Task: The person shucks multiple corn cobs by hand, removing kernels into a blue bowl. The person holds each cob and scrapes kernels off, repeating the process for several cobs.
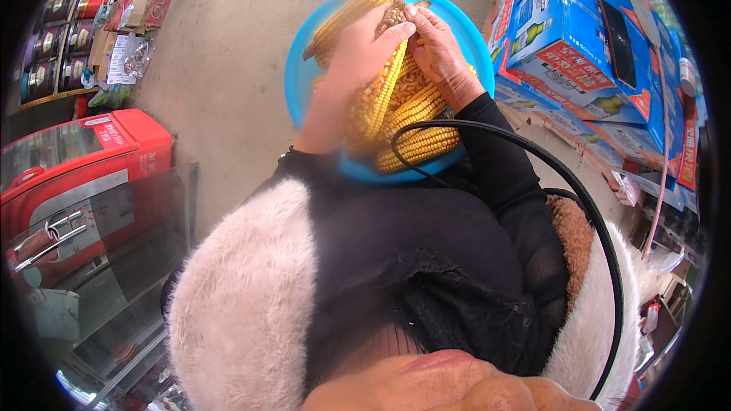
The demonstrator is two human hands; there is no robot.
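Observation:
A blue plastic basin point(297, 80) rests at my lap, holding yellow corn cobs point(422, 140) and loose kernels point(404, 88). Both hands are above it, close together near its far side. My left hand point(357, 63), somewhat blurred, is closed around a partly shelled corn cob point(394, 14); its thumb points toward the right hand. My right hand point(437, 48) pinches at the same cob with thumb and fingers. Another full corn cob point(360, 5) lies beyond my left hand, across the basin's far left part. The palm side of the left hand is hidden.
Blue beer cartons point(565, 40) are stacked on the right, with a black phone point(618, 43) on them. At the left stand a red freezer point(143, 137), a glass case point(154, 222) and a shelf of spools point(77, 37). A black cable point(562, 174) arcs over my right arm.

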